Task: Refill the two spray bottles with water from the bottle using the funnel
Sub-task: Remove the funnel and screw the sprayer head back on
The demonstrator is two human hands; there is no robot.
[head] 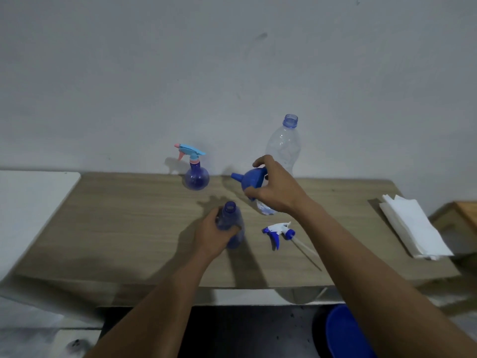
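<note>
My left hand [214, 233] grips a blue spray bottle [231, 223] that stands on the wooden table [129, 228] with its neck open and no sprayer on it. My right hand [276, 188] holds a blue funnel [251, 180] in the air, spout pointing left, above and to the right of that bottle. Behind my right hand stands a clear, uncapped water bottle [285, 144], its lower part hidden by the hand. The white and blue sprayer head [278, 232] with its tube lies on the table to the right. A second round blue spray bottle [196, 174] with a light blue and pink sprayer stands at the back.
A stack of white paper napkins [410, 226] lies at the table's right end. A white surface [31, 202] adjoins the table on the left. A blue round object [346, 334] sits low below the table's front edge. A wall rises right behind the table.
</note>
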